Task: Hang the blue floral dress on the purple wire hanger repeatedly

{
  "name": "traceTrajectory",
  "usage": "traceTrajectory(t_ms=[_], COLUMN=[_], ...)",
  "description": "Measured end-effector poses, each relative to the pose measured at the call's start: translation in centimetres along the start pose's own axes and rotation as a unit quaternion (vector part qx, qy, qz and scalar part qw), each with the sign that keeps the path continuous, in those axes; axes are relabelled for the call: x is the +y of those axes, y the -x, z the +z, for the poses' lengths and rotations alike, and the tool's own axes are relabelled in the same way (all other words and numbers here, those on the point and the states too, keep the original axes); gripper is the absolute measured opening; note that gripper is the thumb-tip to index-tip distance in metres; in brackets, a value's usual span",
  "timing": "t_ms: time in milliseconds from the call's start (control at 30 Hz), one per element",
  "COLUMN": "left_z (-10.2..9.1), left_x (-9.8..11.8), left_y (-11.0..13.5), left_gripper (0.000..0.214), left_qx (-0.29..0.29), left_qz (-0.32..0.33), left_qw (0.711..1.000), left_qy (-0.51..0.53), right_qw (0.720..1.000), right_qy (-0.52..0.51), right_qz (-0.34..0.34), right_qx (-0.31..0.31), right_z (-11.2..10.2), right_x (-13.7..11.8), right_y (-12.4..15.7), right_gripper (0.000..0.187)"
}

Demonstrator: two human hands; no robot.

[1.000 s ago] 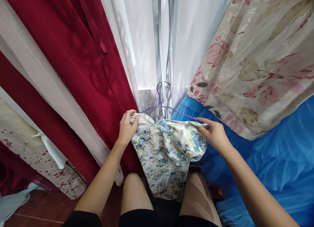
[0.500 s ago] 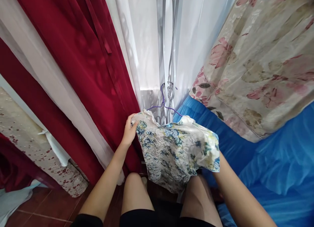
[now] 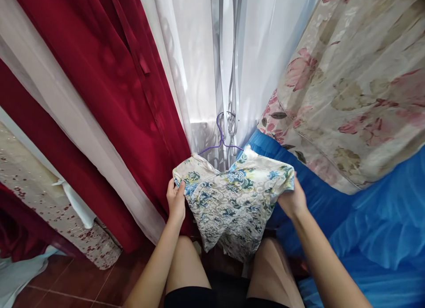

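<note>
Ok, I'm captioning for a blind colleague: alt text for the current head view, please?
A short-sleeved floral top on a purple hanger, the left hand gripping one sleeve and the right hand, partly hidden, at the other sleeve. Red cloth hangs to the left, white cloth behind, pink-flowered cloth and blue cloth to the right.
</note>
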State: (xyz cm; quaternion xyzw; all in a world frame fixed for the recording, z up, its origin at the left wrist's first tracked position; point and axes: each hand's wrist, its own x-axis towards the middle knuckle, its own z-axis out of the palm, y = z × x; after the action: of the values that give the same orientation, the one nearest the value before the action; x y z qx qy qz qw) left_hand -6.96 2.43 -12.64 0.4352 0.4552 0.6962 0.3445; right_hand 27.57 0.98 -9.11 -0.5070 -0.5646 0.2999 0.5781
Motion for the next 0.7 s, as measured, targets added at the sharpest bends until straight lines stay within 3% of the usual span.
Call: traceTrajectory(t_ms=[67,133,233,400,567,700], left_z=[-0.3,-0.5,-0.3,-0.3,-1.3,-2.6], left_x=[-0.1,0.1,0.8,3.1,4.6,5.0], left_y=[0.8,1.3,1.6,1.6,0.4,-1.6], left_gripper=[0.047,0.042,0.036,0.032,0.038,0.060], left_qx=[-0.009,-0.016,-0.011,-0.019,-0.022,-0.015], left_qz=[-0.008,-0.008,-0.001,0.039,0.082,0.151], left_qw=[1.000,1.000,1.000,0.999,0.996,0.987], left_qy=[-0.004,-0.006,-0.013,-0.011,-0.010,-0.060], right_qw=[0.993,0.979,0.962,0.926,0.925,0.942], right_qy=[-0.098,-0.169,-0.222,-0.318,-0.348,-0.327], right_qz=[0.037,0.058,0.052,0.021,-0.005,-0.042], right_qx=[0.049,0.098,0.148,0.204,0.149,0.070], right_z=[-1.1,-1.5,-1.1,-0.6,-0.4,1.2], right_x=[-0.1,-0.7,-2.3,-6.1,-9.4,-11.1], right_y=[0.7,1.2,1.0,-0.6,-2.4,-2.2], right_gripper=[0.070,0.059,0.044,0.041,0.037,0.032])
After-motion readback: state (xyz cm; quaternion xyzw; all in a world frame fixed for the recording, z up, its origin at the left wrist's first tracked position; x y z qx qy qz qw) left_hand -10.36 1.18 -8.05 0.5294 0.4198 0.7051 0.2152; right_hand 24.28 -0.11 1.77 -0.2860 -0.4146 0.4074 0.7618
